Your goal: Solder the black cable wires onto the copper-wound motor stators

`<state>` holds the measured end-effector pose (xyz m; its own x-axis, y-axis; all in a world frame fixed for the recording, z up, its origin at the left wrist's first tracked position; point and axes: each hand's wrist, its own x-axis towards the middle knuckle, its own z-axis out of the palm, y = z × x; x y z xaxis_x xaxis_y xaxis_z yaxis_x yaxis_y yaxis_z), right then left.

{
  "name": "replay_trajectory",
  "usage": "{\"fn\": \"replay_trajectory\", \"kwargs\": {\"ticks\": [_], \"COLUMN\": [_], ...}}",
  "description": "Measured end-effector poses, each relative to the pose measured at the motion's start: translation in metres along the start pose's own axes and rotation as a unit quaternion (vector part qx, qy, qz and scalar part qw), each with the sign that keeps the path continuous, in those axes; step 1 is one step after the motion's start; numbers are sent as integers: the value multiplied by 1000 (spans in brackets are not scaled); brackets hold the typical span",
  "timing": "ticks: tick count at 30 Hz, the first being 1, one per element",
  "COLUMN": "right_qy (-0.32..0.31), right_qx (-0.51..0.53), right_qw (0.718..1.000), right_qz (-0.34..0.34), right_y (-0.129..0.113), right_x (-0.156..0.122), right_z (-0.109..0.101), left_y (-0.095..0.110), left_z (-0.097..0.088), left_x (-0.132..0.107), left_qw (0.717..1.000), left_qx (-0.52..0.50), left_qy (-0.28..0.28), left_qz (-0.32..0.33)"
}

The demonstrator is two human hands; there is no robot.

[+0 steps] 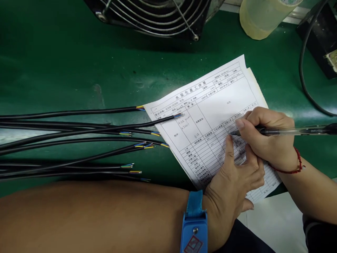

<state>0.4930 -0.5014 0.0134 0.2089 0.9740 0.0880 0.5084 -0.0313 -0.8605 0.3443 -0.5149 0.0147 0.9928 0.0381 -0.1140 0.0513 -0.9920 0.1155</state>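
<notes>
A printed form point(226, 95) with a table grid and handwritten entries lies tilted on the green bench. My right hand point(273, 137) grips a gel pen point(281, 131) with a clear barrel, its tip at a grid cell. Across the lower part of the form rests my left hand point(237, 172), index finger stretched toward the pen tip and the other fingers loosely bent. The left thumb shows by the form's lower edge. A blue wrist strap point(195, 221) is around my left wrist. Beside the form, several black cables point(79, 137) end in stripped coloured wires; one overlaps the paper.
A black fan with a wire guard point(158, 14) stands at the back. A roll of clear tape point(258, 21) is at the back right, near a dark box point(318, 45) and a black cord point(302, 66). The front edge of the green bench point(52, 73) passes below my hands.
</notes>
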Motion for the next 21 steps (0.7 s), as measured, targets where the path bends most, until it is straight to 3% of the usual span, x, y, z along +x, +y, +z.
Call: {"fn": "replay_trajectory", "kwargs": {"ticks": [21], "right_qy": [-5], "right_qx": [-6], "right_qw": [1000], "right_qz": [1], "right_y": [-1], "right_x": [1], "right_z": [-1], "left_y": [-1], "left_z": [-1], "left_x": [0], "left_qw": [1000], "left_qx": [-1], "left_qy": [-2], "left_qz": [-1]}}
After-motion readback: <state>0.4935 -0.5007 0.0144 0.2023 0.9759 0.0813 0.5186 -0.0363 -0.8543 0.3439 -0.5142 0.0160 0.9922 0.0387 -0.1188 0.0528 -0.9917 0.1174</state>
